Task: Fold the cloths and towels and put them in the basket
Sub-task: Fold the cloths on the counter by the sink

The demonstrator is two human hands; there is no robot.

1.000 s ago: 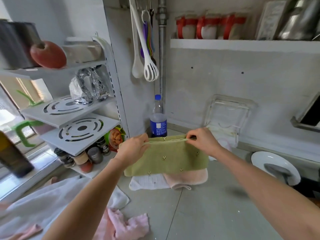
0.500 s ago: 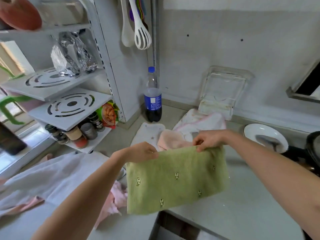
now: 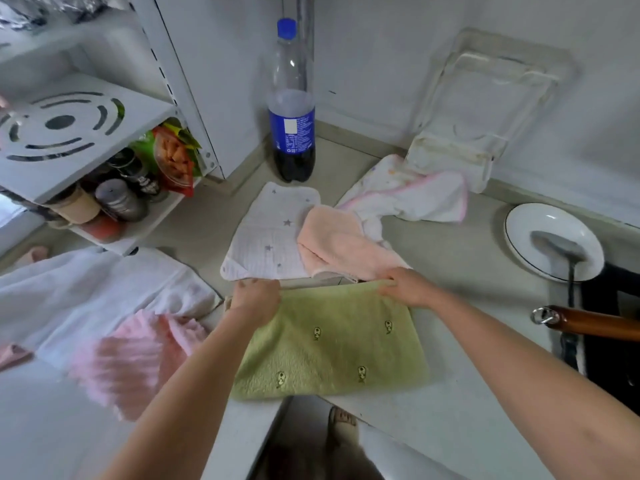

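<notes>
A green towel (image 3: 332,344) with small embroidered figures lies flat on the counter's near corner, its lower edge at the counter edge. My left hand (image 3: 254,296) pinches its far left corner and my right hand (image 3: 403,287) its far right corner. Beyond the towel lie a white star-print cloth (image 3: 266,237), a peach cloth (image 3: 341,245) and a white cloth with pink trim (image 3: 412,195). At the left lie a large white cloth (image 3: 86,292) and a crumpled pink cloth (image 3: 135,355). No basket is in view.
A cola bottle (image 3: 292,98) stands in the back corner, beside a clear plastic tray (image 3: 485,98) leaning on the wall. A white plate with a spoon (image 3: 550,240) and a wooden pan handle (image 3: 595,323) are at the right. A white shelf rack (image 3: 62,133) holds jars at the left.
The green towel came down from hanging in the air in front of me and now lies flat on the counter corner. Both hands kept hold of its top corners.
</notes>
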